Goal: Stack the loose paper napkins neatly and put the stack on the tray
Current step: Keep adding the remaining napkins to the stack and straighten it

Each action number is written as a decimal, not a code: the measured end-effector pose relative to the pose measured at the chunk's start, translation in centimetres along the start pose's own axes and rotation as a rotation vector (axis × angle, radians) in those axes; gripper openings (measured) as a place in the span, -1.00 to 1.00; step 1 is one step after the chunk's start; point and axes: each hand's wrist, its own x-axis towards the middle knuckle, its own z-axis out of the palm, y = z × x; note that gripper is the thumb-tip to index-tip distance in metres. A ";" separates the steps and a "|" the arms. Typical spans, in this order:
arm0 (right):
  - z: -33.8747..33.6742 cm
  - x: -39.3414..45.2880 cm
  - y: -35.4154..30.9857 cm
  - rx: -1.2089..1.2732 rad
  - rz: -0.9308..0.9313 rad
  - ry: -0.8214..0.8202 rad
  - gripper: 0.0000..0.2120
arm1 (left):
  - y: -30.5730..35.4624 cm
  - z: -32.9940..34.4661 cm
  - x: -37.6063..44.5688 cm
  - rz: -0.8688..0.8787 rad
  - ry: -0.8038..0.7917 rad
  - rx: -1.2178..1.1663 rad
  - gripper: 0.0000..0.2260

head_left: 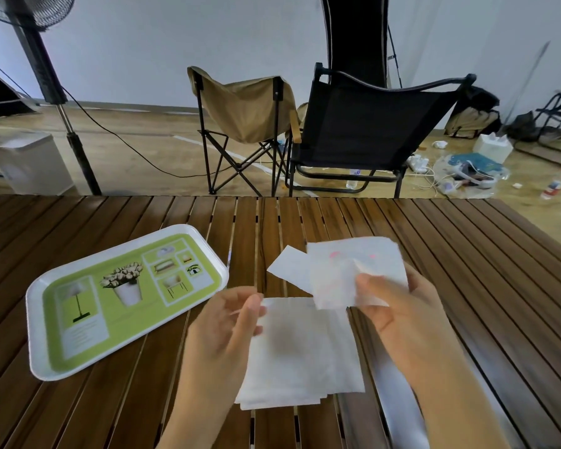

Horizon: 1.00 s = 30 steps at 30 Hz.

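A rough pile of white paper napkins (300,354) lies on the slatted wooden table in front of me. My left hand (222,322) pinches the pile's upper left corner between thumb and fingers. My right hand (399,306) holds a white napkin with faint pink print (353,270) lifted above the pile's far edge, thumb on top. Another napkin (289,270) sticks out to the left from behind the lifted one. The white-rimmed green tray (39,322) sits to the left of the pile with no napkins on it.
The brown slatted table (467,270) spreads to both sides. Beyond its far edge stand a tan folding chair (243,111) and a black chair (370,124). A fan stand (55,92) and a white bin (30,163) are at the far left.
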 end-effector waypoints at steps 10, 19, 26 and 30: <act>1.5 -1.0 2.4 -0.502 0.459 -0.139 -0.73 | -1.8 -0.4 0.3 -0.147 -0.087 0.354 -0.84; 1.6 -0.6 3.6 -0.792 0.338 -0.073 -0.72 | -2.8 -0.4 1.0 -0.070 -0.221 0.382 -0.71; 0.5 -0.4 3.6 -0.890 0.413 -0.108 -0.69 | -3.0 -0.1 0.9 -0.172 -0.192 0.449 -0.71; 0.5 0.1 5.1 -0.980 0.417 -0.065 -0.75 | -2.7 0.2 0.8 -0.168 -0.109 0.544 -0.65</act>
